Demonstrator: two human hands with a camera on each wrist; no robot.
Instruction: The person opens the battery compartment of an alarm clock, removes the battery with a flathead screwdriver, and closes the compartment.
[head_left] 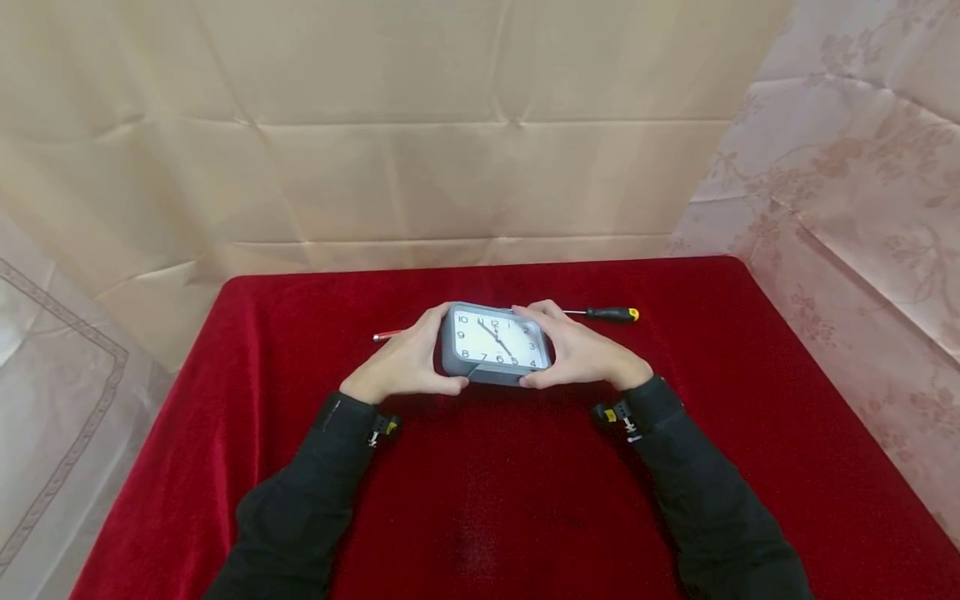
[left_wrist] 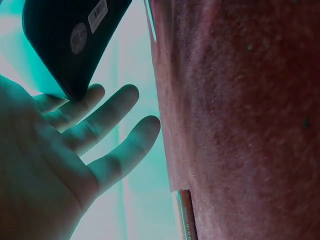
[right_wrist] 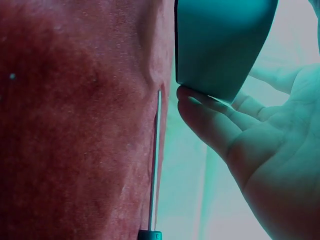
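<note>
The clock point(head_left: 496, 345) hides its back from the head view, and its left and right ends sit under the left hand point(head_left: 405, 364) and right hand point(head_left: 581, 354). At 10 o'clock of it, a red tool point(head_left: 387, 335) shows only its tip. The screwdriver point(head_left: 609, 314), at 2 o'clock, has its shaft tip hidden behind the fingers.

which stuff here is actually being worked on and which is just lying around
In hand:
- grey clock, dial up, held at its ends by the left hand and right hand

Lying about on the red cloth:
- screwdriver behind the right hand
- red pen-like thing behind the left hand
</note>
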